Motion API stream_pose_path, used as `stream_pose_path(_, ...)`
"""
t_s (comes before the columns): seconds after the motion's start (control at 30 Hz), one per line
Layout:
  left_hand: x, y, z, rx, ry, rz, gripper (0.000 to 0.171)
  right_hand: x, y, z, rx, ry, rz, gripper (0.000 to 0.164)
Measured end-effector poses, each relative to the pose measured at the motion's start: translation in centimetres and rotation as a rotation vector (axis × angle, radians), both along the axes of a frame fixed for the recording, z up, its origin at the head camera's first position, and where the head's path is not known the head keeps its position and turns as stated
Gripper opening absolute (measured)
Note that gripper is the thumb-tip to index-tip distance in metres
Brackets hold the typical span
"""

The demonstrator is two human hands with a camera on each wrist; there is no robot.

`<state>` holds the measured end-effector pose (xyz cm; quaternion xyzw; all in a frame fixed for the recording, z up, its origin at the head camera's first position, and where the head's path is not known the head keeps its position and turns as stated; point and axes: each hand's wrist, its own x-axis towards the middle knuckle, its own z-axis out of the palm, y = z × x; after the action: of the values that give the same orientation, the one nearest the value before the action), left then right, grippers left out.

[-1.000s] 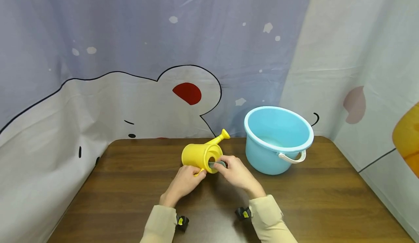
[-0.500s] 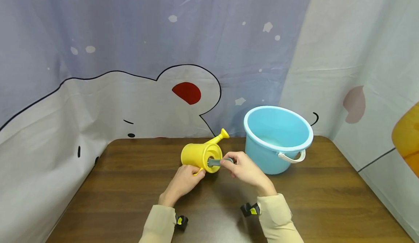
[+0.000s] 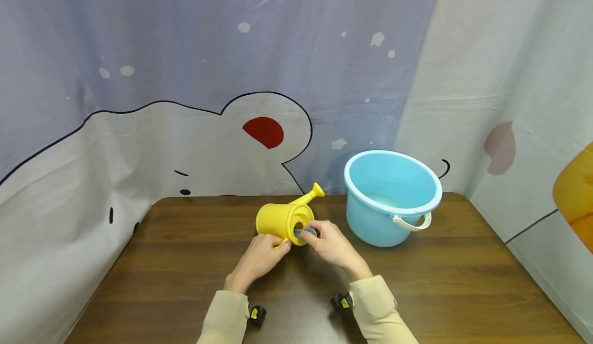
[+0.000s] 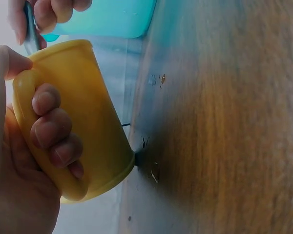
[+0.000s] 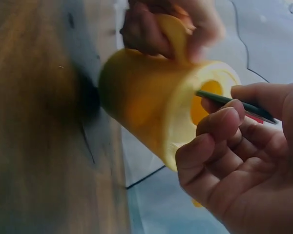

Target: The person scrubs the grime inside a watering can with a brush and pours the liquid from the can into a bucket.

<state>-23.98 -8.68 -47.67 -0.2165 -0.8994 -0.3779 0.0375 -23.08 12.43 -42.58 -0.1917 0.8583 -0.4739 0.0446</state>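
A yellow watering can lies tipped, its round opening facing right and its sprinkler spout pointing up and back. My left hand grips the can's handle, with the fingers curled through the loop in the left wrist view. At the opening, my right hand pinches a slim grey-green handle between thumb and fingers. The far end of that handled tool goes into the can's hole and is hidden there, so I cannot tell its kind.
Behind and right of my right hand stands a light blue bucket with a white carrying handle. Both hands work over a brown wooden table. A patterned curtain hangs behind the table.
My right hand drew the grey-green tool partly out to the right, then pushed it back left into the can's hole. The left hand and the can stay about where they were.
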Motion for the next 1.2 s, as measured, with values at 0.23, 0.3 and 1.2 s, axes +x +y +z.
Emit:
stream_pose_path(0.23,0.0,0.0,0.0,-0.001,-0.013,-0.003,0.042,0.2,-0.3,-0.1,-0.020,0.025,0.000,0.012)
stream_pose_path(0.3,0.0,0.0,0.0,0.000,-0.014,-0.005,0.042,0.2,-0.1,0.0,-0.012,0.031,-0.002,0.013)
stream_pose_path(1.2,0.0,-0.1,0.1,0.002,-0.018,0.010,0.043,0.2,0.8,0.9,-0.020,0.043,-0.004,0.021)
